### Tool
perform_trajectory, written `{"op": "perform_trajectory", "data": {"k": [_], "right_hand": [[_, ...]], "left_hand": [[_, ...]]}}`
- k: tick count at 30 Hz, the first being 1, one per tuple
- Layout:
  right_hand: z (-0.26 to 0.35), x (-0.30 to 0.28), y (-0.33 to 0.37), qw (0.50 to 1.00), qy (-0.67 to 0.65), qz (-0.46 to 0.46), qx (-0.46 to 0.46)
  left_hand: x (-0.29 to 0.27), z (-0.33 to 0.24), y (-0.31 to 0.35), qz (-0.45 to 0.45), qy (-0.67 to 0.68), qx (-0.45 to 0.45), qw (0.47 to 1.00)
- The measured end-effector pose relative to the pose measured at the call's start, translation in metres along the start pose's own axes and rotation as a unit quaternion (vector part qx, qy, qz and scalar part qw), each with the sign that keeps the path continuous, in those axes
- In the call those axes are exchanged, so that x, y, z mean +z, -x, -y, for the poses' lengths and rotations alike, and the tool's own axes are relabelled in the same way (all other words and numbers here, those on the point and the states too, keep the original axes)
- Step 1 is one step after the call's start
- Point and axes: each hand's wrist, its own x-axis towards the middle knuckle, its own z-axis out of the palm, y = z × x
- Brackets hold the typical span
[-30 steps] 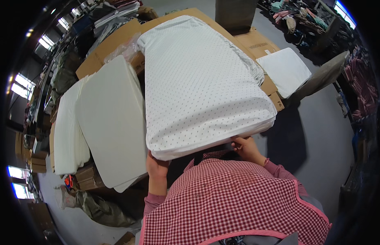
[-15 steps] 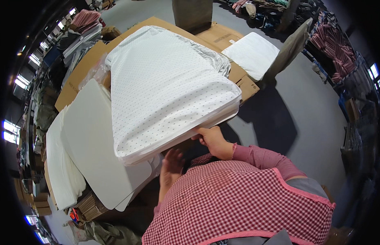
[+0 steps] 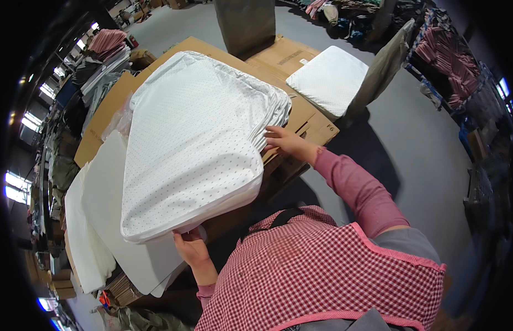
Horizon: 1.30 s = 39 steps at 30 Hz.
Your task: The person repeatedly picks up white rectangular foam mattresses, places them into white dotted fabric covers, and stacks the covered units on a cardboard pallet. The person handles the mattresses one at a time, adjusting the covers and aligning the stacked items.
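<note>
A white dotted fabric cover [image 3: 195, 160], fitted over something flat and squared at its near end, lies on top of a stack of similar white covers [image 3: 275, 110]. At the cover's near edge, my left hand [image 3: 193, 251] has its fingers tucked under and closed on the rim. My right hand [image 3: 289, 144] is at the stack's right side, fingers stretched and slightly apart, fingertips against or very near the folded edges. Beside the cover on the left lie smooth pale grey-white boards [image 3: 102, 190], partly hidden by it.
Brown cardboard [image 3: 317, 129] lies beneath the stack. Another white dotted piece [image 3: 328, 80] rests at the far right, beside an upright grey-brown panel [image 3: 380, 69]. White soft sheets [image 3: 88, 237] hang at the left. Pink folded textiles [image 3: 441, 60] fill a rack on the right.
The cover's near end has moved left and lower. My left hand has come up to its near edge; my right hand has left that edge and moved farther away, to the stack's right side.
</note>
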Motion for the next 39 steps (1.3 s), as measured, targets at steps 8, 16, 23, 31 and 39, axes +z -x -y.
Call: {"op": "perform_trajectory", "data": {"k": [8, 16, 23, 31, 39], "right_hand": [[0.033, 0.037, -0.038, 0.978, -0.027, 0.197, 0.058], [0.027, 0.038, -0.054, 0.969, 0.119, 0.206, 0.061], [0.047, 0.02, -0.027, 0.93, 0.302, 0.199, -0.059], [0.048, 0.003, 0.02, 0.901, 0.324, 0.255, -0.136], [0.046, 0.023, 0.102, 0.92, 0.321, 0.22, -0.039]], "left_hand": [[0.018, 0.039, 0.031, 0.107, -0.002, -0.162, 0.981], [0.047, 0.045, 0.025, -0.021, -0.161, -0.1, 0.982], [0.068, 0.046, 0.028, -0.025, -0.201, -0.09, 0.975], [0.077, 0.058, 0.017, -0.1, -0.238, -0.03, 0.966], [0.081, 0.091, 0.02, -0.101, -0.242, -0.017, 0.965]]}}
